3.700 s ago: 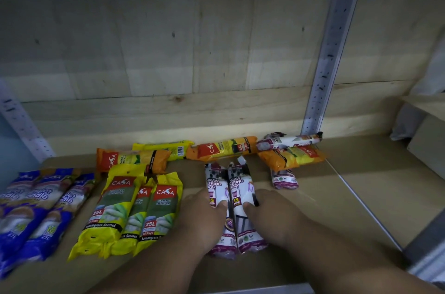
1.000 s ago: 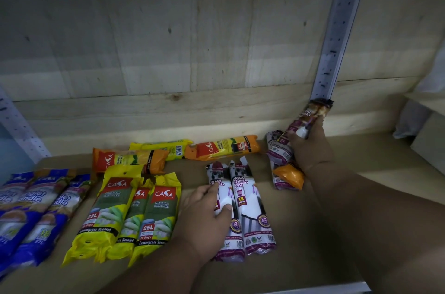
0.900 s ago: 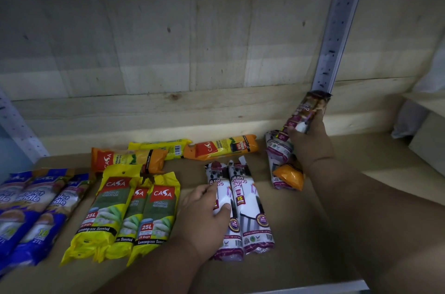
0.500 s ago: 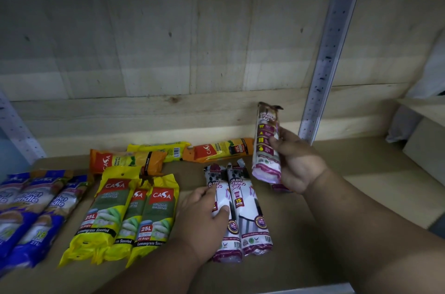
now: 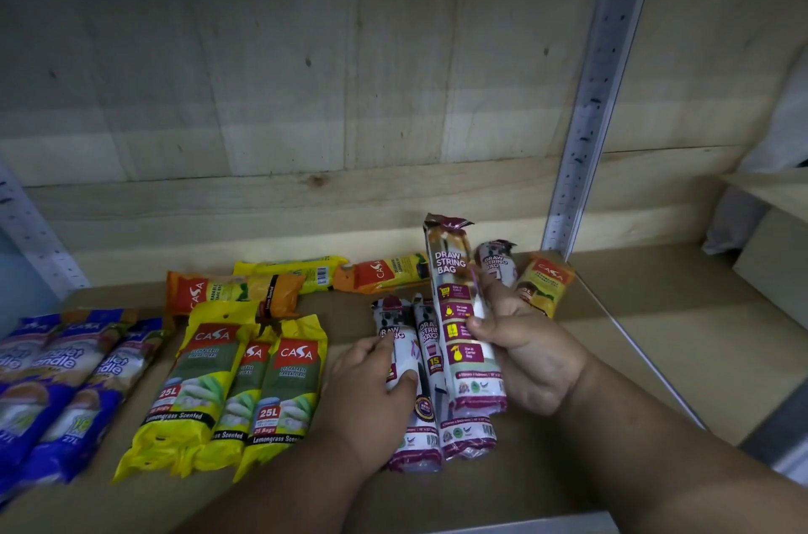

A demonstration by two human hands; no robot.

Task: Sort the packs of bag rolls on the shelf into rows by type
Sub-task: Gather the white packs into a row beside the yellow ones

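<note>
The right hand (image 5: 520, 352) grips a white draw-string bag pack (image 5: 459, 315) with fingers and thumb curled round its middle, holding it nearly upright at centre right of the frame; half a second ago the pack was higher and clear of the others, and it has now come down so that its lower end sits just beside the two draw-string packs (image 5: 426, 380) lying on the shelf (image 5: 656, 336), overlapping the right one of them. A second ago the same hand was still reaching up toward the metal upright (image 5: 586, 118) at the upper right with the pack. The left hand (image 5: 371, 393) stays where it was, fingers laid over the left of the two lying packs with the thumb pressed on its white face. Behind the right hand's fingers, another draw-string pack (image 5: 496, 262) and an orange pack (image 5: 546, 284) now show; whether the hand holds them too cannot be told. The three yellow packs (image 5: 227, 389) at lower centre left, the orange and yellow packs (image 5: 271, 284) along the back board, and the blue packs (image 5: 57, 380) at the left edge lie as before.
</note>
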